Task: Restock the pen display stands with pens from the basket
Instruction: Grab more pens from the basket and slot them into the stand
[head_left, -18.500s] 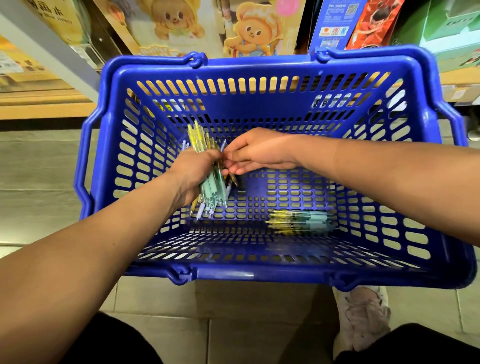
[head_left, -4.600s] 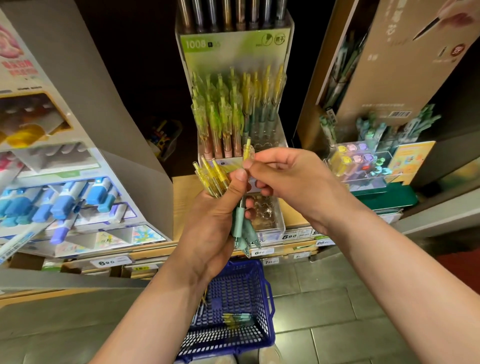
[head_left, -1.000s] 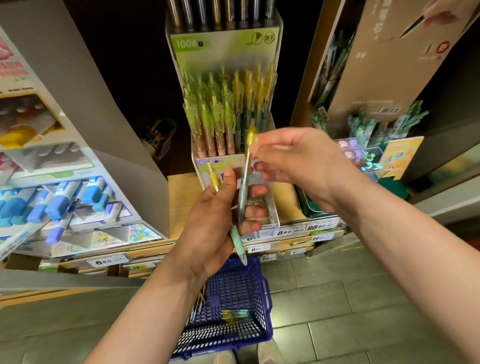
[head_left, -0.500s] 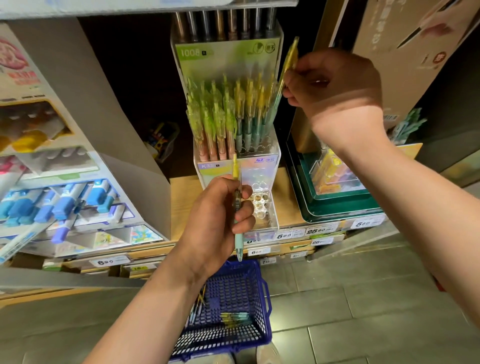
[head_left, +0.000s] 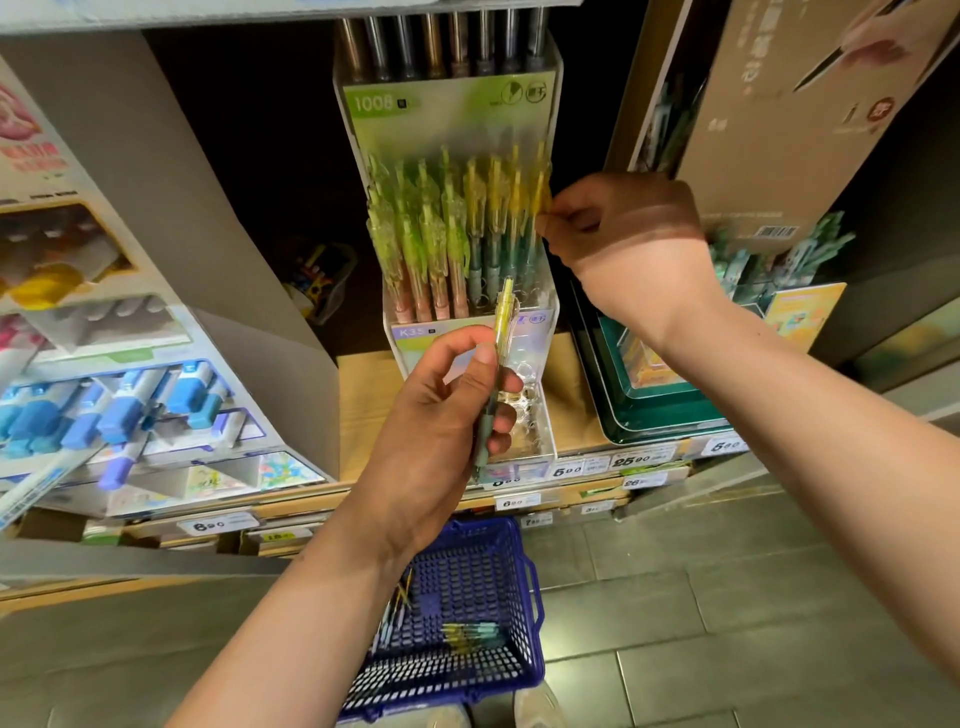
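Shop shelf (head_left: 363, 395), left hand (head_left: 441, 415) gripping upright pen (head_left: 503, 322), right hand (head_left: 623, 234) raised, pinching racked pen (head_left: 540, 192).

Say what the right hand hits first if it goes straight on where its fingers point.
Probably the yellow-topped pens in the display stand's right column; the right hand's fingers pinch one there. Depth unclear.

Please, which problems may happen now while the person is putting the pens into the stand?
1. The right hand pinches a yellow pen at the packed right edge of the display stand; forcing it down might tilt the neighbouring pens.
2. The left hand holds a second pen only by thumb and fingers; it could slip and miss the basket on the floor.
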